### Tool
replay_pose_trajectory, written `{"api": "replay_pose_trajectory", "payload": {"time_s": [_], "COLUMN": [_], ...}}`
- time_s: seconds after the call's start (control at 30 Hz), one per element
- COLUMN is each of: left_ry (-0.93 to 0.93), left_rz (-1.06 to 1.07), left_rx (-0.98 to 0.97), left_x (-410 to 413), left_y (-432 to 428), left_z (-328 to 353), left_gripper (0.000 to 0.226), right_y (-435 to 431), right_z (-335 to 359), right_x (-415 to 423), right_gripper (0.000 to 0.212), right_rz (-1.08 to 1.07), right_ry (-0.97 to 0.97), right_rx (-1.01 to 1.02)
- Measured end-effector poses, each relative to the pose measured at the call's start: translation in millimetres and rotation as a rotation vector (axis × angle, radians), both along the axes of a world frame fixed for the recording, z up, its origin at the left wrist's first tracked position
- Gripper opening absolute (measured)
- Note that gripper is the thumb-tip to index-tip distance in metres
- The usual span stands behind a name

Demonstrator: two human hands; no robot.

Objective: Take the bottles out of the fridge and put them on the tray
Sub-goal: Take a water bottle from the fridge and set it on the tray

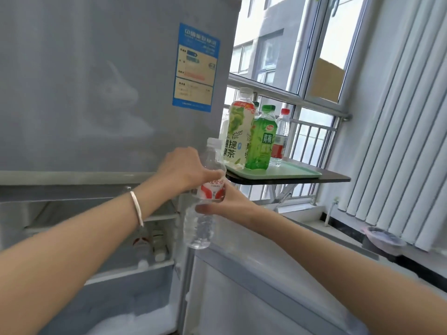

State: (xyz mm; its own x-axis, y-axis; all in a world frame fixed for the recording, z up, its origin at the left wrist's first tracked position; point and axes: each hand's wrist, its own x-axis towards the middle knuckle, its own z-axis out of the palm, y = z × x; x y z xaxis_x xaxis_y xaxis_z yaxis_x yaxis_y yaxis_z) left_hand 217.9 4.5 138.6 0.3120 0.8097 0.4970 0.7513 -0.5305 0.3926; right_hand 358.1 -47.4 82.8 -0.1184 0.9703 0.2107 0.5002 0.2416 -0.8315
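Dark shelf [333, 178] by the window carries a green tray [290, 174]. Clear water bottle [205, 201], red-white label, clamped by left hand [183, 170] and right hand [227, 201].

1. The water bottle [205, 194] has its label partly covered by the fingers of the left hand [183, 171].
2. A bottle behind the grape tea bottle [239, 131] shows only a sliver.
3. Bottles in the fridge [154, 243] are blurred, count unclear.

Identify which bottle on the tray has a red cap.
The clear water bottle at the far right of the tray: red cap and red label. The green bottle beside it has a green cap.
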Motion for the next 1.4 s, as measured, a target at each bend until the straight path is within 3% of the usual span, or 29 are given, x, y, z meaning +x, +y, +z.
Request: {"api": "replay_pose_trajectory", "payload": {"time_s": [0.1,0.23,0.33,0.43,0.6,0.77,0.87,1.0,1.13,1.27,1.4], "left_ry": [-0.097,-0.360,-0.443,-0.403,-0.344,-0.222,-0.240,-0.245,-0.237,-0.204,-0.062], "left_rz": [-0.041,-0.302,-0.450,-0.501,-0.530,-0.608,-0.620,-0.596,-0.603,-0.594,-0.504], "left_rx": [0.118,0.124,0.041,0.073,0.076,-0.109,-0.166,-0.201,-0.195,-0.166,-0.020], "left_x": [20.5,52.5,88.9,130.0,202.4,258.3,278.8,291.3,289.7,270.6,234.7], "left_y": [-4.9,-5.8,-3.9,-3.7,11.8,41.0,55.4,64.9,70.9,68.6,67.2], "left_z": [29.1,53.2,55.1,50.2,51.9,32.3,21.3,17.7,16.4,15.6,14.0], "left_gripper": [0.061,0.069,0.049,0.041,0.048,0.047,0.046,0.042,0.046,0.041,0.044], "right_y": [1.3,10.0,11.3,8.0,32.8,69.2,94.9,121.3,134.4,122.9,96.7], "right_z": [23.6,56.9,74.9,92.2,108.0,97.2,91.9,86.6,77.6,71.0,70.2], "right_x": [13.1,47.2,81.6,115.7,188.5,237.5,257.8,272.0,276.9,266.3,235.2], "right_gripper": [0.057,0.080,0.067,0.044,0.044,0.038,0.034,0.042,0.041,0.081,0.046], "right_rz": [-0.179,-0.370,-0.456,-0.479,-0.601,-0.699,-0.705,-0.622,-0.613,-0.775,-0.872], "right_ry": [0.070,0.155,0.177,0.237,0.135,-0.077,-0.050,0.142,0.144,0.002,-0.244], "right_rx": [0.161,0.255,0.336,0.361,0.429,0.371,0.325,0.279,0.303,0.356,0.528]}}
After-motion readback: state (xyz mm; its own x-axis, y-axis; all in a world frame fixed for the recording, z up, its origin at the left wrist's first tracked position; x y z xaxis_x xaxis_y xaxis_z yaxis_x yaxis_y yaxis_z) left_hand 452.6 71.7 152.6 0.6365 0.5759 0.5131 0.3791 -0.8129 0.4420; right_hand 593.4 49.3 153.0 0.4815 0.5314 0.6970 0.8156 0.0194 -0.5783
